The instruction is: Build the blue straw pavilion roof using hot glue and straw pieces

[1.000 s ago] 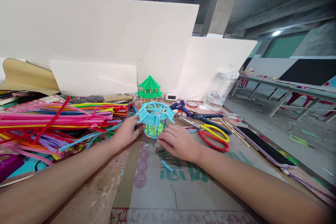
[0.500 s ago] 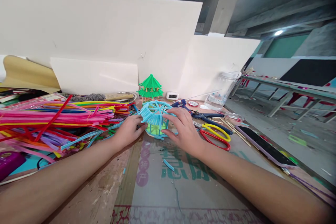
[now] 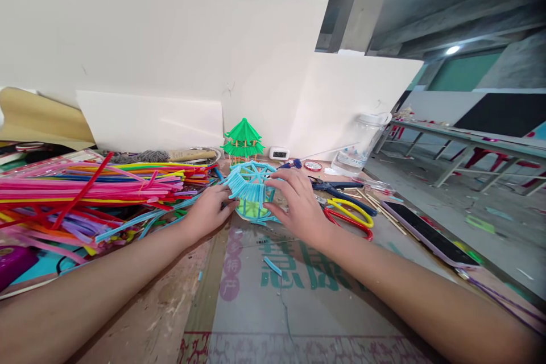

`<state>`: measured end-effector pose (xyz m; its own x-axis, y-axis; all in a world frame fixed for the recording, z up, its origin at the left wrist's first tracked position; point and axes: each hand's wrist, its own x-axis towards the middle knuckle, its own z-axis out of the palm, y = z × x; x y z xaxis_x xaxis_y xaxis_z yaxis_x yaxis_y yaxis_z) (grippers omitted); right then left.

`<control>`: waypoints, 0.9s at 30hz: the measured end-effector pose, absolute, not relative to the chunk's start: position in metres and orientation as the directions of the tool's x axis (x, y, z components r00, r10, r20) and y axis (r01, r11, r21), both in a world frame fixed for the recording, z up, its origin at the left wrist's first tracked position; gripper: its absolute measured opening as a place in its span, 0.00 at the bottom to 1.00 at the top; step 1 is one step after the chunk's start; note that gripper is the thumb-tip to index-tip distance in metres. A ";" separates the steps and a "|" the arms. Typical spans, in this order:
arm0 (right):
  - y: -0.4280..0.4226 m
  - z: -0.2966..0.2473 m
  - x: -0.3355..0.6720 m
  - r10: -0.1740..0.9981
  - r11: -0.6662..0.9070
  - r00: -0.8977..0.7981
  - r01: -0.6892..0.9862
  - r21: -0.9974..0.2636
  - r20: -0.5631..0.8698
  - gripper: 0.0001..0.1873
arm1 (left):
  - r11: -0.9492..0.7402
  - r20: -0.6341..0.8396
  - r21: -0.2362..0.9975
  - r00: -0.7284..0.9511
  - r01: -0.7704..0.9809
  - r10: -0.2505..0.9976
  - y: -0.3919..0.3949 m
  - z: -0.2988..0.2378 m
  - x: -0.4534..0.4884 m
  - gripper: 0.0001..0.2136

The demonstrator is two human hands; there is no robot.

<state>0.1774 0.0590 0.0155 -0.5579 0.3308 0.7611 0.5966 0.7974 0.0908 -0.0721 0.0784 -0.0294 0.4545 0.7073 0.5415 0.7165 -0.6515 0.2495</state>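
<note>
A small model pavilion made of light blue pipe cleaners stands on the cardboard, between my two hands. Its roof is an open ring of spokes, with a dense row of strips covering the front left. Blue posts and a green floor show beneath. My left hand grips its left side, fingers curled at the roof's lower edge. From the right, my right hand holds it with bent fingers at the roof rim and the thumb lower, near a post. Its fingertips are partly hidden. A cut blue piece lies in front.
Bundles of coloured pipe cleaners crowd the left. Behind stand a green-roofed model and a small digital clock. Rightward are red-and-yellow-handled scissors, dark-handled pliers, wooden sticks, a phone and a clear plastic bottle.
The view has shifted slightly. Both hands stay on the blue pavilion, and the right fingers have moved a little at its right side.
</note>
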 end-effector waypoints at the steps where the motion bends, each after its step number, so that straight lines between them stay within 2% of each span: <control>1: 0.059 0.016 0.177 0.328 0.798 -0.560 0.595 0.094 0.761 0.18 | -0.650 0.541 0.250 0.453 0.717 0.708 0.079 -0.030 -0.072 0.11; 22: 0.060 0.018 0.176 0.346 0.804 -0.566 0.590 0.075 0.748 0.17 | -0.638 0.549 0.227 0.444 0.736 0.708 0.079 -0.031 -0.073 0.10; 25: 0.058 0.020 0.179 0.325 0.824 -0.569 0.562 0.069 0.756 0.19 | -0.640 0.552 0.238 0.440 0.731 0.708 0.079 -0.031 -0.073 0.10; 27: 0.053 0.019 0.179 0.302 0.847 -0.523 0.531 0.028 0.797 0.17 | -0.646 0.555 0.250 0.440 0.721 0.706 0.079 -0.031 -0.073 0.10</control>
